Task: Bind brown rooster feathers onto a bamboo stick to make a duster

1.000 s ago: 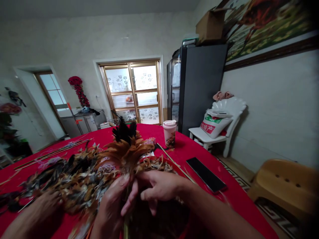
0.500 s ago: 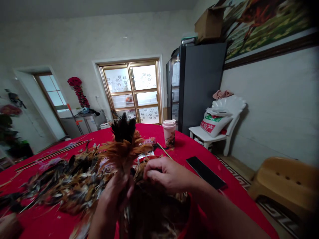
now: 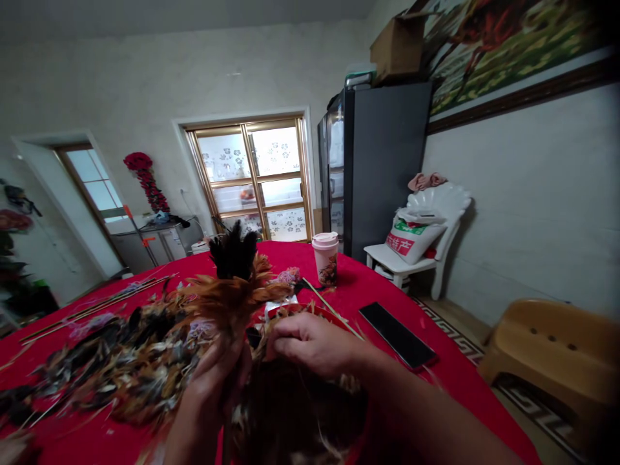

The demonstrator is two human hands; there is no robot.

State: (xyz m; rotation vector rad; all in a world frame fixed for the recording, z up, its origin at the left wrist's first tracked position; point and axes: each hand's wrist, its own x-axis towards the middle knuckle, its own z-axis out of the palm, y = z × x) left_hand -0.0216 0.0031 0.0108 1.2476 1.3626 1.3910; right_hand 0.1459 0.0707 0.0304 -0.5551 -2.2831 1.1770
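Observation:
My left hand (image 3: 213,381) is shut around the shaft of a feather duster (image 3: 232,284), which stands upright with a black tip and a layer of orange-brown rooster feathers. The shaft below is hidden by my fingers. My right hand (image 3: 312,345) is just right of it, fingers curled and pinching feathers at the top of a dark bunch (image 3: 295,407) held in front of me. A large heap of loose brown and black feathers (image 3: 121,361) lies to the left of my hands.
A red tablecloth (image 3: 349,310) covers the table. On it are a red-rimmed bowl (image 3: 310,311), thin bamboo sticks (image 3: 92,303), a paper cup (image 3: 325,258) and a black phone (image 3: 397,334). A tan stool (image 3: 547,349) stands at right, and another person's hand (image 3: 14,447) shows at bottom left.
My right hand has moved up and closed on the feathers, nearer the duster. The other person's forearm at lower left has drawn back to the corner. The whole view has shifted slightly.

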